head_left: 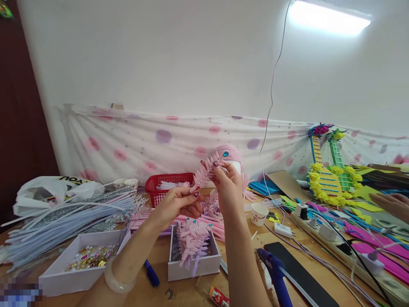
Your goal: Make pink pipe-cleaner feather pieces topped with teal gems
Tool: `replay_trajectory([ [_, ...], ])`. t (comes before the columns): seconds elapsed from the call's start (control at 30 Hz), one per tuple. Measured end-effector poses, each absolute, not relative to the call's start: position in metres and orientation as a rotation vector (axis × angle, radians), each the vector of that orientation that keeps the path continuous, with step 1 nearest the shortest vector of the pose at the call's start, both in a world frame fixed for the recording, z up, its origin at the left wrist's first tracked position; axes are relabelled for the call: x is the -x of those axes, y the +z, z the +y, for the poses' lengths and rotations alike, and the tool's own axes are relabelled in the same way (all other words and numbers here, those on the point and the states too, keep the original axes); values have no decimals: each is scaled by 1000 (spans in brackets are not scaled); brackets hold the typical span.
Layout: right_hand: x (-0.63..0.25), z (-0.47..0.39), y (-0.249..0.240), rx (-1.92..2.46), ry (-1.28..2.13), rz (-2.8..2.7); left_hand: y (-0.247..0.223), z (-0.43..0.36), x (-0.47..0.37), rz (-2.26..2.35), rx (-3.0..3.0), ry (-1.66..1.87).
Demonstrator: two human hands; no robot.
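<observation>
A pink feathery strip [205, 171] is stretched between my two hands above the middle of the table. My left hand [182, 202] pinches its lower left end, and a bangle circles that wrist. Thumb and fingers of my right hand [226, 181] are closed on the upper right end. Behind my right hand is a head-shaped form wrapped in pink [234, 152], with a teal gem [226, 154] near the strip's upper end. Below my hands, similar pink and lilac pieces [193, 238] lie over a white box [194, 269].
A box of gems [92, 258], white stems [70, 217] and a blue marker [151, 273] lie left. A red basket [153, 187] sits behind. Rightward are a paper cup [258, 214], glue gun [275, 273], black slab [300, 273], power strip [338, 248] and another person's hand [391, 204].
</observation>
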State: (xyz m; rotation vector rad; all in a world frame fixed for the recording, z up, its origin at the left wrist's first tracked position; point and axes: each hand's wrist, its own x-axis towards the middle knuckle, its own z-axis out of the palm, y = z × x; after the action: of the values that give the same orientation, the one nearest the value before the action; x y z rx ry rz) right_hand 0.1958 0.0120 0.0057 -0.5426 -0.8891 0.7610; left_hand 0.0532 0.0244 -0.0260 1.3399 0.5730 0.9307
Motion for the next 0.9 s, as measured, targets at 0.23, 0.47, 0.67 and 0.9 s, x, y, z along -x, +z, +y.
replay_trajectory([
  [0.23,-193,7,8,518,761,-847,-28,27,-55,590,-1345,1057],
  [0.47,-190,16,1,515,767,-911,-31,23,-66,563,-1287,1288],
  [0.67,-192,17,3,523,688,-896,-27,24,-62,648,-1481,1166],
  [0.9,-210,16,4,528,664,-815,4,17,16,715,-1380,2037],
])
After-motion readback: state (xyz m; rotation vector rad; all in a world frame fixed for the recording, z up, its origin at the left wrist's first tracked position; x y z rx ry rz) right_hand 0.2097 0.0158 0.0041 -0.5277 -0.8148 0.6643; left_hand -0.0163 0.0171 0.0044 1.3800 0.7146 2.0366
